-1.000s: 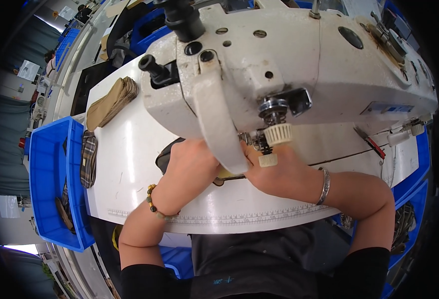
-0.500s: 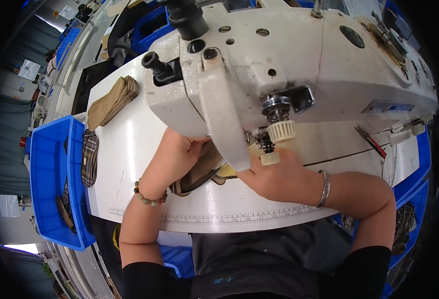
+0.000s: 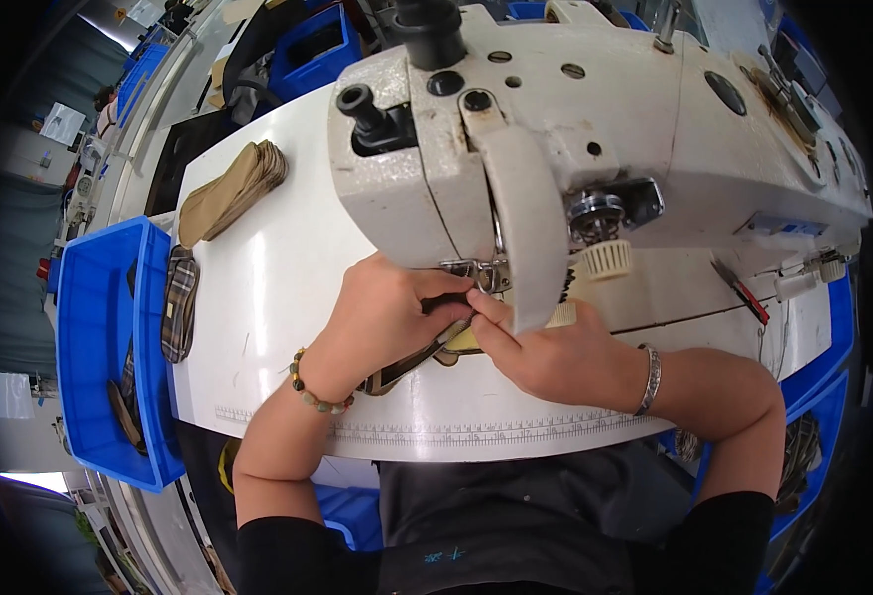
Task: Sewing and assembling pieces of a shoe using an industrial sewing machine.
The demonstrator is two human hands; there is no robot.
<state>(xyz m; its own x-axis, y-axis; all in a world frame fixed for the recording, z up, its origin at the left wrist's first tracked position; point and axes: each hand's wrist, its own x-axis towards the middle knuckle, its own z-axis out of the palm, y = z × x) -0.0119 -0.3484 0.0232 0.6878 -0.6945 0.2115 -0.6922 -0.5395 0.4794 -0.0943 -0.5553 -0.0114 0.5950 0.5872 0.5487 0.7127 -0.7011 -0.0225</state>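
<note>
A white sewing machine [image 3: 565,124] stands over the table, its metal presser foot [image 3: 483,275] low above the work. My left hand [image 3: 382,312] is closed, thumb and forefinger pinching a brown fabric piece [image 3: 397,373] just in front of the foot. From the other side my right hand [image 3: 561,355] also pinches the edge of this piece, its fingertips meeting those of the left. A yellow part [image 3: 464,340] shows beneath the fabric between the hands. The hands hide much of the piece.
Stacked tan fabric pieces [image 3: 233,191] lie at the table's far left. Plaid fabric [image 3: 179,302] rests beside a blue bin [image 3: 109,367]. Red-handled thread snips [image 3: 744,295] lie on the right. A printed ruler scale [image 3: 456,433] runs along the front edge.
My left hand has moved right, up to the presser foot, and now meets my right fingertips. The fabric has shifted right with it. The view has turned slightly, so the machine sits farther right.
</note>
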